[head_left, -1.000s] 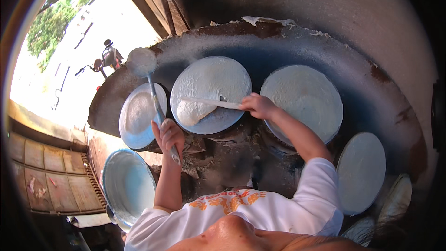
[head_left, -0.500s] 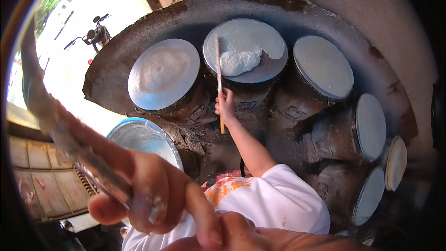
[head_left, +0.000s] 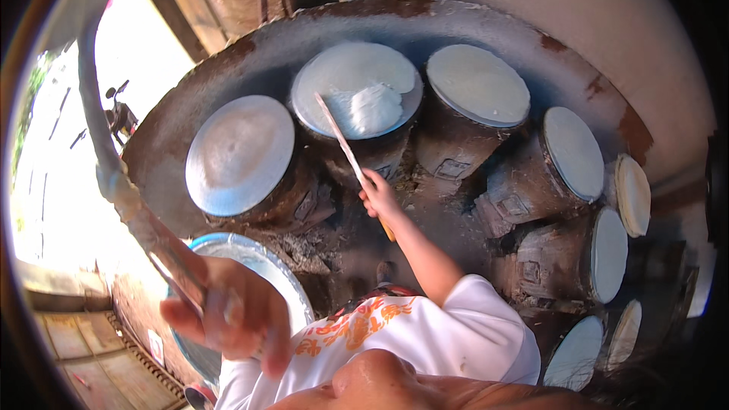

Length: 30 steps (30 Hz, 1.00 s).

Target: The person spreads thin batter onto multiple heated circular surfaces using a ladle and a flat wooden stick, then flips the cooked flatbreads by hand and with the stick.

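Batter heap [head_left: 377, 108] has shifted right; stick [head_left: 344, 139] now diagonal.

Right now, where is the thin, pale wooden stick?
In the head view, just left of centre, the stick slants through the right hand across the near edge of the round, grey metal griddle, left of white batter.

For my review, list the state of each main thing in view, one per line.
Left hand: closed around the ladle handle.
Ladle handle: raised, tilted, blurred.
Right hand: closed around the stick.
Stick: tilted, tip over the second griddle from the left; contact unclear.
Second griddle: partly covered.
Batter there: part spread thin, part mounded.
Leftmost griddle: bare-looking.
Third griddle: coated with a pale layer.
Bucket: open, partly hidden.
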### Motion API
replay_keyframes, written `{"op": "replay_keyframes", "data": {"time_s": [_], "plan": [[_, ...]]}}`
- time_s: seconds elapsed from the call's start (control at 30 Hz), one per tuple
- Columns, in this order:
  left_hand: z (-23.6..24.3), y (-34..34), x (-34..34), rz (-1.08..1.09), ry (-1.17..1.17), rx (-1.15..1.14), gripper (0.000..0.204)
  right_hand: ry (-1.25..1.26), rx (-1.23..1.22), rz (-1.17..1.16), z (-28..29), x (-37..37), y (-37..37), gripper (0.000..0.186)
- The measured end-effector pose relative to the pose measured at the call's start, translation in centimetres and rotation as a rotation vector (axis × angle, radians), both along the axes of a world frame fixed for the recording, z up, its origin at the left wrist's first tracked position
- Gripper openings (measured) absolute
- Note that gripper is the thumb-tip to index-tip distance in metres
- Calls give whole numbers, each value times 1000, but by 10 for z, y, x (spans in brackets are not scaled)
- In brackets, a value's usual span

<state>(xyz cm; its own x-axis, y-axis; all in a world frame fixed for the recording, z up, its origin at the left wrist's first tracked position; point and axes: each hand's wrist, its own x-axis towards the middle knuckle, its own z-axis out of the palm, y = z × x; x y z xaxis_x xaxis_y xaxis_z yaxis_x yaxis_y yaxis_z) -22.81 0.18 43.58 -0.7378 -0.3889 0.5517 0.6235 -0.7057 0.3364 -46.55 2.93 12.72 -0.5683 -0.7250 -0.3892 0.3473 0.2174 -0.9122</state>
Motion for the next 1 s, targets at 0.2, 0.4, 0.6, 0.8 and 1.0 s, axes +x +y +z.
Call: {"op": "replay_keyframes", "data": {"time_s": [0.2, 0.4, 0.6, 0.8, 1.0], "plan": [[-51, -18, -60, 387, -365, 130, 45, 129, 108, -177, -5, -112, 54, 35], [-77, -28, -120, 399, -683, 73, 48, 308, 99, -172, 0, -179, 7, 34], [-106, -46, -182, 344, -986, -34, 52, 303, 181, -47, -3, -186, 91, 32], [-139, -73, -252, 129, -946, 98, 55, 1213, 228, -87, 15, -208, 34, 32], [-149, -101, -302, -98, -945, 369, 39, 1127, 414, -120, 14, -213, 88, 32]]}}
